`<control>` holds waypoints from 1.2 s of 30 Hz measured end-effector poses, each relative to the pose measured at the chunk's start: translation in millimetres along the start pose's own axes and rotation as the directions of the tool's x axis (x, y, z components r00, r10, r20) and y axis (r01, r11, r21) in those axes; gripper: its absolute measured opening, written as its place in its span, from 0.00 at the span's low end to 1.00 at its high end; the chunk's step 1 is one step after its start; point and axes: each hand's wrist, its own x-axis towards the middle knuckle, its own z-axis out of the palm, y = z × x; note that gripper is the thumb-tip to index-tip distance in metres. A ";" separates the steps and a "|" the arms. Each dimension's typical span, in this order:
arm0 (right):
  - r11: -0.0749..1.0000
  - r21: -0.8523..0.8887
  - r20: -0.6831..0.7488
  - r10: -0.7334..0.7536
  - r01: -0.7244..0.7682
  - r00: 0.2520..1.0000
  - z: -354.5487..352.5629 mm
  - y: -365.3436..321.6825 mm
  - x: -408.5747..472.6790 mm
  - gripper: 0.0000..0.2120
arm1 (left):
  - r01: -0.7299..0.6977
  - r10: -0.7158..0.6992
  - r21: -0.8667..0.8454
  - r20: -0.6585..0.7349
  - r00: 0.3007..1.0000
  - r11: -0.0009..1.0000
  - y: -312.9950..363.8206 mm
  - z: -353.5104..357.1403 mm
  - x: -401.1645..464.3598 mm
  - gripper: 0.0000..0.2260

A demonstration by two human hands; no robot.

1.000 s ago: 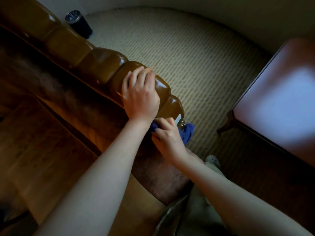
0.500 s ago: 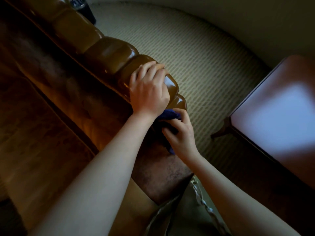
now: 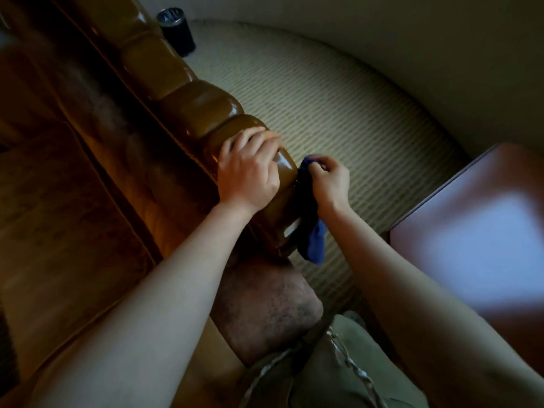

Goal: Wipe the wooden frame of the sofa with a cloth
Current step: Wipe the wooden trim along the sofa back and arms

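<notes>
The right hand [image 3: 328, 184] pinches a blue cloth [image 3: 313, 231] bunched against the outer side of the sofa's wooden frame [image 3: 206, 110]; its loose end hangs down. The left hand [image 3: 248, 169] lies fingers-flat on top. Cloth looks soft, light; best gripped bunched. Frame is glossy, lobed, hard, probably slick.

Glossy amber-brown wooden frame [image 3: 203, 110], blue cloth [image 3: 316, 241], pale ribbed-pattern carpet [image 3: 338, 107], black cup [image 3: 176, 30].
</notes>
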 end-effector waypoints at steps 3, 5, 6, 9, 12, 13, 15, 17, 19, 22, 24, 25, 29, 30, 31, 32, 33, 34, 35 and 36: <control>0.995 0.094 0.093 -0.055 0.046 0.994 -2.2 -23.9 -7.9 0.09 | 0.127 -0.127 -0.087 0.012 0.992 0.988 11.9 -7.8 4.0 0.14; 0.973 0.229 0.163 -0.023 -0.015 0.986 -12.7 -34.6 -14.4 0.09 | 0.167 -0.177 -0.183 -0.037 0.984 0.969 29.2 -5.4 -8.3 0.13; 0.950 0.304 0.198 0.008 -0.069 0.980 -20.9 -39.6 -14.8 0.09 | 0.181 -0.193 -0.220 -0.034 0.981 0.959 42.3 -1.6 -19.7 0.14; 0.919 0.373 0.292 0.016 -0.129 0.956 -50.4 -51.4 -10.2 0.08 | 0.363 -0.295 -0.518 0.212 0.932 0.775 89.0 5.9 -39.2 0.27; 0.936 0.336 0.366 -0.026 -0.107 0.930 -77.6 -57.1 -5.4 0.08 | 0.576 -0.460 -0.526 0.348 0.817 0.626 111.6 20.4 -28.8 0.28; 0.934 0.342 0.382 -0.037 -0.104 0.923 -85.7 -58.0 -2.5 0.09 | 0.643 -0.530 -0.448 0.364 0.766 0.621 112.3 26.8 -22.3 0.22; 0.939 0.338 0.401 -0.078 -0.068 0.913 -101.8 -59.7 5.3 0.11 | 0.707 -0.593 -0.321 0.389 0.705 0.630 114.7 32.1 -10.5 0.07; 0.955 0.296 0.411 -0.134 0.007 0.902 -115.4 -58.7 14.8 0.13 | 0.730 -0.607 -0.364 0.405 0.684 0.579 116.7 33.3 -2.5 0.02; 0.977 0.187 0.456 -0.182 0.107 0.871 -127.0 -52.7 22.6 0.17 | 0.734 -0.628 -0.487 0.399 0.669 0.473 123.7 29.6 4.1 0.03; 0.981 -0.001 0.600 -0.154 0.194 0.785 -142.2 -34.2 27.1 0.30 | 0.727 -0.643 -0.553 0.393 0.658 0.406 137.1 27.2 12.8 0.05; 0.979 -0.043 0.683 -0.117 0.199 0.721 -154.1 -21.8 26.5 0.37 | 0.719 -0.631 -0.534 0.384 0.674 0.444 145.8 26.3 17.0 0.07; 0.974 -0.067 0.720 -0.103 0.216 0.687 -160.1 -17.6 27.1 0.40 | 0.717 -0.624 -0.531 0.386 0.679 0.452 149.4 25.4 17.7 0.07; 0.874 -0.248 0.804 -0.056 0.419 0.592 -175.2 -11.7 29.6 0.33 | 0.719 -0.624 -0.581 0.412 0.664 0.382 156.1 16.8 8.5 0.12; 0.846 -0.288 0.788 -0.057 0.449 0.613 -176.8 -11.4 28.2 0.25 | 0.717 -0.627 -0.595 0.414 0.660 0.362 157.2 14.2 4.1 0.13; 0.820 -0.309 0.771 -0.081 0.482 0.632 -177.8 -10.1 26.2 0.18 | 0.720 -0.634 -0.605 0.419 0.650 0.339 157.5 11.1 -0.8 0.14; 0.802 -0.310 0.758 -0.115 0.510 0.642 -177.8 -8.0 23.5 0.15 | 0.728 -0.644 -0.610 0.428 0.634 0.312 156.9 8.6 -5.5 0.14; 0.801 -0.297 0.745 -0.147 0.521 0.651 -177.2 -4.8 20.1 0.14 | 0.737 -0.658 -0.611 0.432 0.617 0.289 155.7 5.0 -10.0 0.13; 0.815 -0.269 0.734 -0.172 0.513 0.658 -176.7 -2.6 16.0 0.13 | 0.742 -0.677 -0.613 0.427 0.600 0.271 154.2 0.7 -14.6 0.13; 0.844 -0.224 0.723 -0.191 0.487 0.664 -174.8 -1.8 11.6 0.12 | 0.745 -0.697 -0.617 0.418 0.582 0.253 151.5 -4.0 -18.9 0.14; 0.885 -0.156 0.715 -0.205 0.438 0.669 -172.0 -1.2 6.1 0.09 | 0.747 -0.718 -0.624 0.409 0.563 0.229 147.3 -8.8 -23.5 0.14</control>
